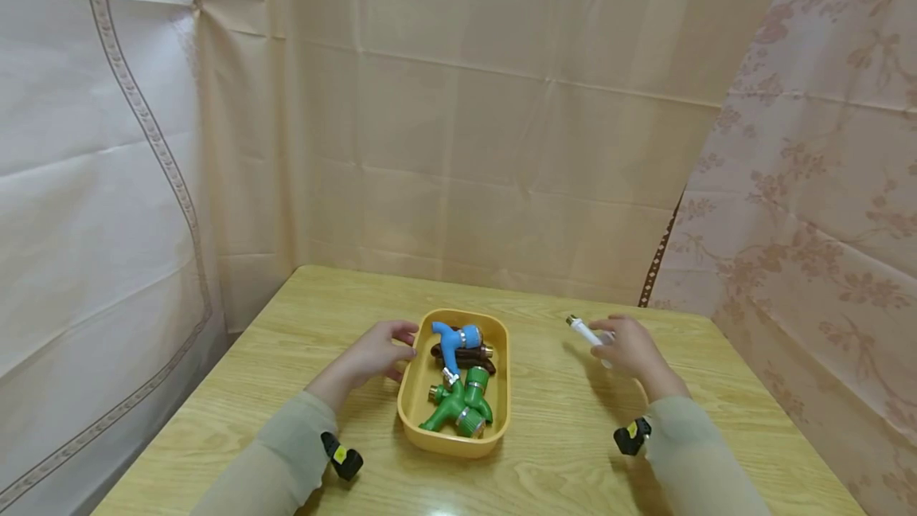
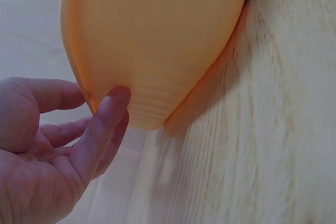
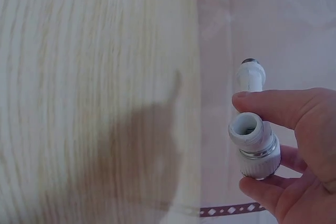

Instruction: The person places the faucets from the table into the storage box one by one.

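My right hand (image 1: 630,347) holds a white faucet tap (image 1: 586,332) above the right side of the table, its brass threaded end pointing away to the left. Thumb and fingers pinch the tap's ribbed knob end and body in the right wrist view, where its open spout (image 3: 245,125) faces the camera. On the other side, my left hand (image 1: 376,353) is at the left wall of a yellow plastic tray (image 1: 451,444), relaxed fingertips against its outside. Inside lie a blue tap (image 1: 448,345), a dark brown tap (image 1: 466,357) partly covered by it, and green taps (image 1: 453,404) nearer me.
The light wood table (image 1: 559,452) carries the tray near its middle. Beige cloth (image 1: 458,142) hangs behind the far edge, with a white curtain (image 1: 93,221) on the left and a flowered one (image 1: 809,221) on the right.
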Action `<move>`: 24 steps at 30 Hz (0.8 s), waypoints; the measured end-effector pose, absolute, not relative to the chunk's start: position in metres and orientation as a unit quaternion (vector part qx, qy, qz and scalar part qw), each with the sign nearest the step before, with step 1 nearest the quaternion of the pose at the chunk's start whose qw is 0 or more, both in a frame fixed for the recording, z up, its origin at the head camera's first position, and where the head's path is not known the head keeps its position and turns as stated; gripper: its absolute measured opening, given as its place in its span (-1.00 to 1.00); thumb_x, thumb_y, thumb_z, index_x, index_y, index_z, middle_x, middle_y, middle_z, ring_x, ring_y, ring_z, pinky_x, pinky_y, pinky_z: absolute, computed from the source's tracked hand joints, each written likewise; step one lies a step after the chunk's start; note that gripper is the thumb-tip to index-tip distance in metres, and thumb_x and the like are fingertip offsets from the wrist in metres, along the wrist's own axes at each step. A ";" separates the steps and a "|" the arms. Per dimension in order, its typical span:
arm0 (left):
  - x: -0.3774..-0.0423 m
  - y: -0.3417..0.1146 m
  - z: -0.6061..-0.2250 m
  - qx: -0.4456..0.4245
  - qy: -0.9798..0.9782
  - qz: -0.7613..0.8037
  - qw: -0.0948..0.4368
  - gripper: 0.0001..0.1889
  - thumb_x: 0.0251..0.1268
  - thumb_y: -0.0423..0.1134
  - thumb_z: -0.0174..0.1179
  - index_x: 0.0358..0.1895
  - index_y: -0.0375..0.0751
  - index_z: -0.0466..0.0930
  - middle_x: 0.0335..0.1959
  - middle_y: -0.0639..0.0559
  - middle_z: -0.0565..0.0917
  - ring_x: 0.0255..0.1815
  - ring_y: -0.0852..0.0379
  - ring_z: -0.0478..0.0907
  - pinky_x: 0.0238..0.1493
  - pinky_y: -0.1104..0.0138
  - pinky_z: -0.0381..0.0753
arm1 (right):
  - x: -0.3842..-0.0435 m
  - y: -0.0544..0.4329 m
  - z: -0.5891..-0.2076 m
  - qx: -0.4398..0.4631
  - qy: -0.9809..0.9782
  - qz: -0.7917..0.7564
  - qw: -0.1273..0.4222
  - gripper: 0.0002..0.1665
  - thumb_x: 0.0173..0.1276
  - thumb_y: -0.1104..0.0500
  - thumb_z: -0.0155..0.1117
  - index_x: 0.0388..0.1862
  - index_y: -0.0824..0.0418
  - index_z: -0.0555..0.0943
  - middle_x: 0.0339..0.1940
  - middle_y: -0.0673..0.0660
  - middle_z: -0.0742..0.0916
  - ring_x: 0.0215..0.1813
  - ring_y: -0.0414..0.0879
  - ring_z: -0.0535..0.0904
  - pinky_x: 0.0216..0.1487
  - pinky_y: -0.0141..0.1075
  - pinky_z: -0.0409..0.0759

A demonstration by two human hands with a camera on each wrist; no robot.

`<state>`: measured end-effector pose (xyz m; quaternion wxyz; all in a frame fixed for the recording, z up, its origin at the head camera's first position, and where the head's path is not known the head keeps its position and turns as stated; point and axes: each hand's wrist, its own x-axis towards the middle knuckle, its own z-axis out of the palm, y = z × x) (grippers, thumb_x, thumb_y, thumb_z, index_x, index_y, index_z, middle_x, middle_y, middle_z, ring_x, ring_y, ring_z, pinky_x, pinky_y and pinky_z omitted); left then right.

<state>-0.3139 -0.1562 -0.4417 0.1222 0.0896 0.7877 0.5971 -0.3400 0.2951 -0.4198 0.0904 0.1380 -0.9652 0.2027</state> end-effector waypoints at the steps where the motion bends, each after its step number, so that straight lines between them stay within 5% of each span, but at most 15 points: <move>1: -0.314 -0.156 -0.442 0.090 0.787 0.597 0.123 -0.44 0.36 -0.48 0.16 0.43 -0.43 0.35 0.14 -0.30 0.50 -0.05 -0.13 0.64 -0.35 0.11 0.78 | -0.340 0.294 -0.419 0.141 -0.965 0.201 0.091 -0.46 0.20 0.25 0.49 0.18 0.35 0.67 0.30 0.63 0.47 0.24 0.59 0.42 0.21 0.44 0.39; 24: -0.312 -0.156 -0.440 0.085 0.789 0.596 0.119 -0.45 0.36 -0.48 0.17 0.42 -0.41 0.37 0.14 -0.28 0.52 -0.06 -0.13 0.65 -0.34 0.11 0.78 | -0.332 0.254 -0.398 0.186 -0.958 0.196 0.097 -0.48 0.25 0.24 0.49 0.21 0.26 0.67 0.38 0.54 0.45 0.31 0.54 0.39 0.20 0.39 0.46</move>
